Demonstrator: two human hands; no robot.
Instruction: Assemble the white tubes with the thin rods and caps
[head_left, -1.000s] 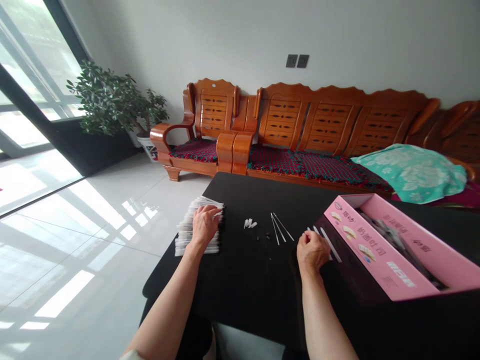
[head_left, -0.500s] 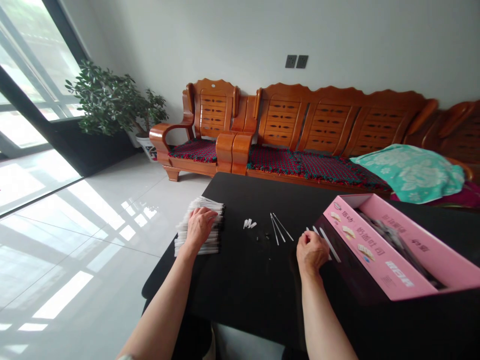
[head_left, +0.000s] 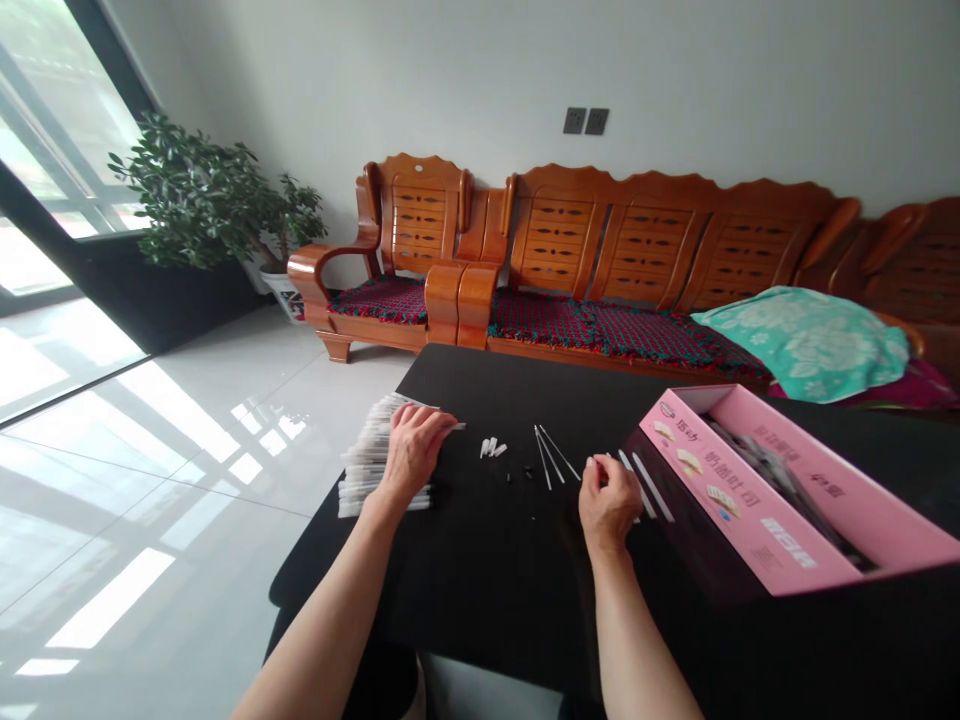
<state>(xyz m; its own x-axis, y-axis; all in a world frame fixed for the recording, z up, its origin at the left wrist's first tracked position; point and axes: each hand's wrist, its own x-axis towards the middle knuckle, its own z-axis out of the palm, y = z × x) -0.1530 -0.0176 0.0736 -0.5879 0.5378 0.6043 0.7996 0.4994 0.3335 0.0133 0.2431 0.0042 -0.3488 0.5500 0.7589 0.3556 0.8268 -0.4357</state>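
1. Left hand [head_left: 415, 448]: fingers pinched on a white pen [head_left: 459, 427] above the pen row [head_left: 364, 470], table's left edge.
2. Right hand [head_left: 611, 508]: fingers curled; cannot tell whether closed on anything; white barrels [head_left: 654, 488] just beside.
3. Pink box [head_left: 739, 505]: greyish-dark pieces [head_left: 761, 462] inside.

Tubes [head_left: 367, 465] smooth plas., box [head_left: 720, 490] glossy cardbd, tbl [head_left: 480, 580] smooth, sofa [head_left: 562, 232] glossy wd w/ rough cloth pads [head_left: 540, 318].

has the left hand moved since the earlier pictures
Yes. The left hand has shifted right, and is now closer to the small white pieces lying on the black table.
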